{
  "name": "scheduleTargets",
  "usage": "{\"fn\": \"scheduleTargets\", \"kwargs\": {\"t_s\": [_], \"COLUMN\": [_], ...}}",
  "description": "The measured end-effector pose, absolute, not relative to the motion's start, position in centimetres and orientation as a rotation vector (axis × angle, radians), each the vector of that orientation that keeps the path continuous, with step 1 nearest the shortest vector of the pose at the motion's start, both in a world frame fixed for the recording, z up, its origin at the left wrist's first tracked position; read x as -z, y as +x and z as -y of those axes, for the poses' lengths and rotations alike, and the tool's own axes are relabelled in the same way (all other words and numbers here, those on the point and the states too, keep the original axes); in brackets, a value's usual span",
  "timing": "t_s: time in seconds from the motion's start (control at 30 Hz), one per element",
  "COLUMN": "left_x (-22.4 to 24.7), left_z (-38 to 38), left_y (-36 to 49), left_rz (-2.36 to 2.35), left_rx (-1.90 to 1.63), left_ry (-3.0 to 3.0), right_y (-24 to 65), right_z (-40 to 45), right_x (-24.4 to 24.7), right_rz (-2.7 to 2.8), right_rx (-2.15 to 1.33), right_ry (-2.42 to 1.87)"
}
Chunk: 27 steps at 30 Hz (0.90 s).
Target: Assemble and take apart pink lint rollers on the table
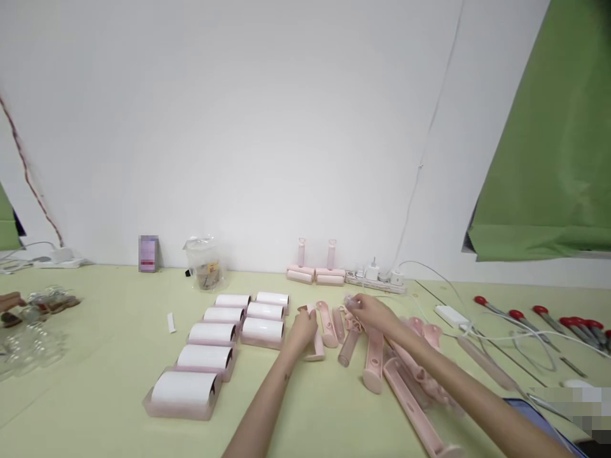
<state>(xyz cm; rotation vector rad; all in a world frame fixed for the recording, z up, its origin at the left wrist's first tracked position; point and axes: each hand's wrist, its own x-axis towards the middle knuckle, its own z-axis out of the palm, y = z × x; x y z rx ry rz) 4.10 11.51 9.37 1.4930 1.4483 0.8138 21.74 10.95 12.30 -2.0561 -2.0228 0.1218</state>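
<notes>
My left hand (302, 329) is closed on a pink lint roller housing (316, 350), which lies on the table and is partly covered by my fingers. Just right of it rest a curved pink shell (327, 326) and a slim pink piece (338, 324). My right hand (371, 310) is closed above the loose pink parts, fingertips together at a small pale piece too unclear to name. Below those fingertips lies a translucent pink handle tube (349, 350). A longer pink shell (373, 361) extends toward me under my right forearm.
White lint rolls in pink trays (184, 391) stand in two rows at left. Two lint rollers with handles (316, 275) and a power strip (377, 282) are by the wall. Red-handled tools (518, 315) and cables lie right. Another person's hand (11, 301) is far left.
</notes>
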Motion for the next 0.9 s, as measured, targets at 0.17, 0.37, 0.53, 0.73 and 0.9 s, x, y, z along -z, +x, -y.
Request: {"fn": "scheduleTargets", "kwargs": {"t_s": [0.17, 0.37, 0.53, 0.73, 0.9], "left_x": [-8.0, -6.8, -7.3, -9.1, -10.4], "left_z": [-12.8, -13.2, -12.6, -10.6, -7.7], "left_y": [5.6, 7.5, 8.1, 6.0, 4.3], "left_rz": [-1.5, -1.438, -1.344, -1.309, -1.114], "left_rx": [-0.822, -0.889, -0.937, -1.1, -1.15], "left_ry": [1.562, 1.607, 1.683, 1.795, 1.693], "right_y": [20.0, 21.4, 21.5, 19.5, 19.6], "right_z": [-11.7, -13.8, -21.0, -26.2, -23.1], "right_x": [-9.8, -10.8, -14.0, -15.1, -17.0], "right_rz": [2.035, 1.985, 1.887, 1.778, 1.72], "right_rx": [-0.072, -0.032, -0.049, -0.119, -0.025], "right_ry": [-2.215, -2.209, -2.106, -1.975, -1.846]}}
